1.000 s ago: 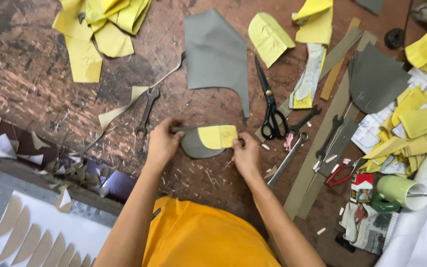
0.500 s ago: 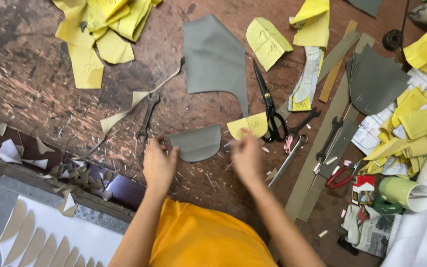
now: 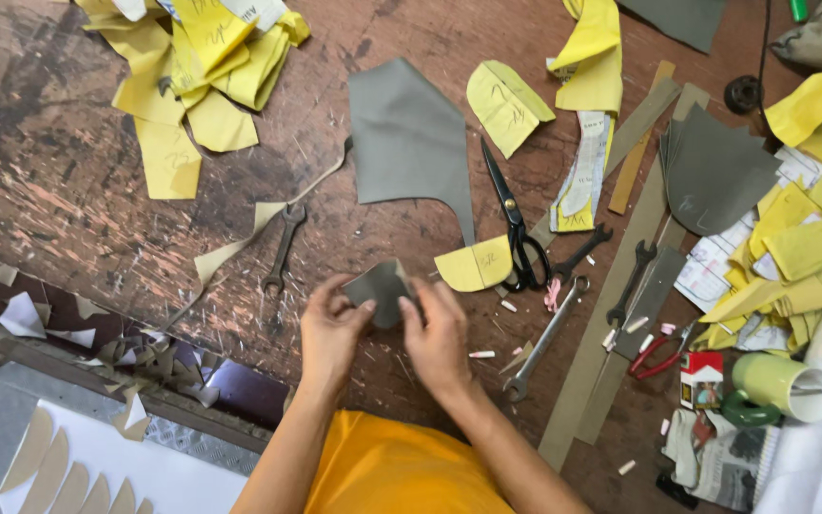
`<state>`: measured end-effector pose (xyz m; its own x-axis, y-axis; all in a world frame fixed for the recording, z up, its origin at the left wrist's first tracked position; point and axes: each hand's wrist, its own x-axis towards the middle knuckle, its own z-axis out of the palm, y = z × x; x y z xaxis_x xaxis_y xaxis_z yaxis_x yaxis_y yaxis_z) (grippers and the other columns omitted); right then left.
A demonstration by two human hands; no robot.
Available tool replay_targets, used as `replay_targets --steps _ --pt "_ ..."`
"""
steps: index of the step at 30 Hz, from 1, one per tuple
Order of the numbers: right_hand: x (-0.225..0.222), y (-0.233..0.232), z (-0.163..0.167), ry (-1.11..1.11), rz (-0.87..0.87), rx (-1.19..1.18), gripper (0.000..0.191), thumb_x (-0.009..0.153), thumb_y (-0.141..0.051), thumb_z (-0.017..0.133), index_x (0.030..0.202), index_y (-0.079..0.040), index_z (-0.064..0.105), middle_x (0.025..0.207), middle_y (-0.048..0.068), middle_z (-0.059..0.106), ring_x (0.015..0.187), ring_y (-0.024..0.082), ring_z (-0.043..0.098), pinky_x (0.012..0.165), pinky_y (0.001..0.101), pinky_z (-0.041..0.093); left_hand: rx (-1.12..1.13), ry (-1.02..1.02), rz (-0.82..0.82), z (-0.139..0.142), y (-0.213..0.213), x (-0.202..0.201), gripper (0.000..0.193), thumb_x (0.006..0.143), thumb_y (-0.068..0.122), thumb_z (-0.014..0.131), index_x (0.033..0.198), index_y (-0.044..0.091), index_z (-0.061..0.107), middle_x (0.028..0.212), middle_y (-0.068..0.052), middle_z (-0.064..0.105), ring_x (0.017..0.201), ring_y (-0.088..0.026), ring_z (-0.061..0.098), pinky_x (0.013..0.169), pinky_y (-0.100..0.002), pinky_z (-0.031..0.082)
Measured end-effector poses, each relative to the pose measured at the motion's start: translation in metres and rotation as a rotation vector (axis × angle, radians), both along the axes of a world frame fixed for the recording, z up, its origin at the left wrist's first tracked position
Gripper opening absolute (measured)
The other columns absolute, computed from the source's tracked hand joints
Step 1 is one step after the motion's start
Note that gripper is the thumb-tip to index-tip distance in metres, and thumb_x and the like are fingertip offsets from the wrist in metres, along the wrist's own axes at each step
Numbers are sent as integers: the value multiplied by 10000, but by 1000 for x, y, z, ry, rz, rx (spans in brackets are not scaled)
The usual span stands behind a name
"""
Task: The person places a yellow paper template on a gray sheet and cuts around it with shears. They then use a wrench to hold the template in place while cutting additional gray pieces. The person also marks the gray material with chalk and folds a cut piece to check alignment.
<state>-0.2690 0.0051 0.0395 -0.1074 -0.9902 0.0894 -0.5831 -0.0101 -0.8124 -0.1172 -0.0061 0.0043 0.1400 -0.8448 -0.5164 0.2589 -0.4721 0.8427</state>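
I saw both hands lifted a little above the wooden workbench (image 3: 68, 190), holding one small grey cut piece (image 3: 382, 290) between them. The left hand (image 3: 330, 328) pinched its left edge with closed fingers, and the right hand (image 3: 440, 333) gripped its right edge. Just beyond the right fingers lay a yellow paper pattern (image 3: 473, 266) and black scissors (image 3: 516, 228); a large grey sheet (image 3: 406, 143) lay farther away. I judged the cutting finished for this piece, with more handling left.

The person wears an orange-yellow cloth top (image 3: 401, 471); both forearms are bare, and the left hand (image 3: 332, 328) and right hand (image 3: 438, 335) are ungloved.
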Motion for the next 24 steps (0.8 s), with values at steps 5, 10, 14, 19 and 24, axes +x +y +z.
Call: replay_targets --steps 5,10,14,19,24 --pt "9 18 32 161 120 -116 427 906 -59 656 1323 26 622 1045 188 619 844 374 642 726 440 523 -60 514 96 14 19 -24 206 1048 125 683 1157 -49 677 925 -37 671 783 -91 605 669 -254 497" --pt "6 23 53 147 153 -73 478 889 -46 680 1351 45 597 1033 162 617 878 339 655 753 416 527 9 240 75 34 18 -34 261 944 134 694 1161 -7 726 976 -48 759 779 -75 642 673 -225 515" --pt "-11 17 78 73 49 -133 393 926 -52 704 1315 -34 649 1092 129 640 968 273 681 814 343 553 -28 -28 -62 58 5 -26 229 949 127 713 1134 6 773 913 -75 746 741 -92 595 644 -250 494" --pt "-46 -6 109 -67 274 46 421 865 -80 752 1272 -10 672 1000 130 626 884 240 631 732 321 514 -230 -208 -328 97 13 -14 194 914 82 693 1082 8 758 951 -37 789 854 -68 696 778 -233 573" --pt "-42 -16 111 -276 274 212 188 916 -84 739 1088 -8 728 900 47 673 810 133 629 681 266 498 -107 26 -200 121 15 -20 235 886 38 719 1114 -18 715 987 -71 782 886 -93 719 796 -267 599"
